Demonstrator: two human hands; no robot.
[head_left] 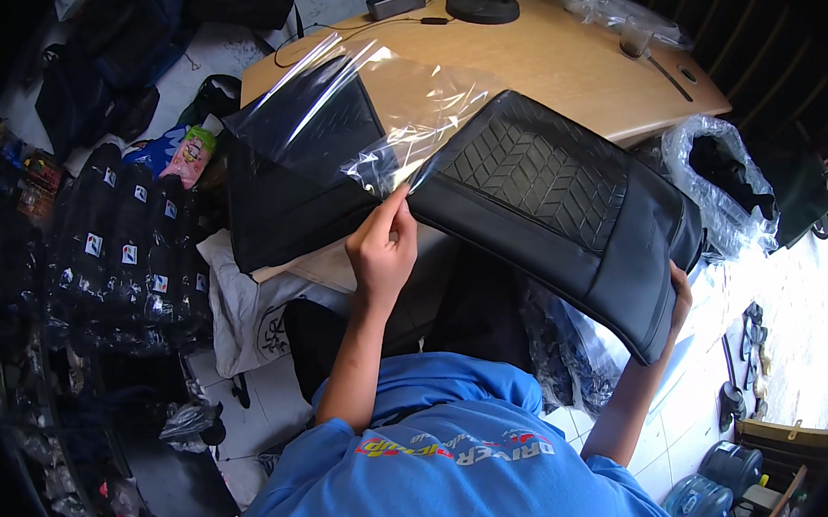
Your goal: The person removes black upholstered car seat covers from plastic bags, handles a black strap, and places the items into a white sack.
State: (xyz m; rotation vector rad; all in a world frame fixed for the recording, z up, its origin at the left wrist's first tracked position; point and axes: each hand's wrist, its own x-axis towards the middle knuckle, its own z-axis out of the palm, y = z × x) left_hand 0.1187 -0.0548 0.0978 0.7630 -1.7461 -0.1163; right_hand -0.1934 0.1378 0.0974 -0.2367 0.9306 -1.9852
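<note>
In front of me, tilted over the table's near edge, is a black leatherette seat cover with a chevron-quilted panel. My right hand grips its right end; most of the fingers are hidden behind it. Close to the cover's left corner, my left hand pinches the edge of a clear plastic bag. Whether the fingertips also hold the cover's corner I cannot tell. The shiny bag spreads up and left, over part of a second black cover, which lies at the table's left side.
On the wooden table stand a black round base, a plastic cup and a black box. Bundled black items in plastic fill the left. Crumpled plastic wrapping lies right; large blue water bottles stand lower right.
</note>
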